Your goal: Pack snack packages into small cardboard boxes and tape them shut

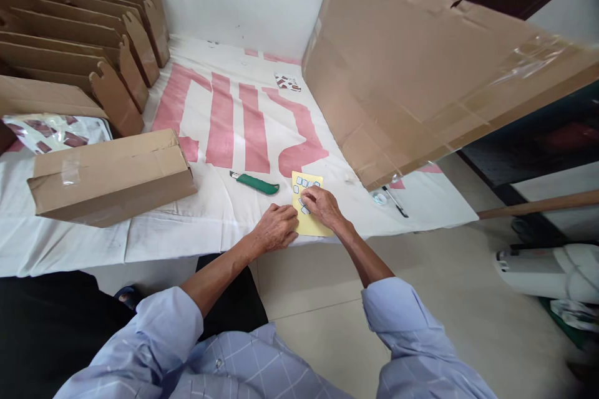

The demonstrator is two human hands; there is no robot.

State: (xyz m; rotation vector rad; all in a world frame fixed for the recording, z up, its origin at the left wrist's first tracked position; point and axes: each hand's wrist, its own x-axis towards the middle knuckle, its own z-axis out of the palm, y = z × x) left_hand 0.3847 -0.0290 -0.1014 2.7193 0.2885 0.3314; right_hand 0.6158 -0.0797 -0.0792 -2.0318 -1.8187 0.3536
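A yellow sheet [314,228] with several small white, blue-edged stickers [299,181] lies at the table's front edge. My left hand [277,226] is closed, its curled fingers on the sheet's left edge. Over the sheet's middle, my right hand [324,207] has its thumb and fingers pinched together at one of the stickers; the fingertips partly hide it. Just left of the sheet rests a green utility knife [256,184], touched by neither hand.
Several folded cardboard boxes [103,37] stand in a row at the back left, behind a closed carton [112,177] and a patterned plastic packet [60,132]. A large cardboard panel [421,62] leans at the right. Near its base lie a pen [395,201] and a tape roll [379,199].
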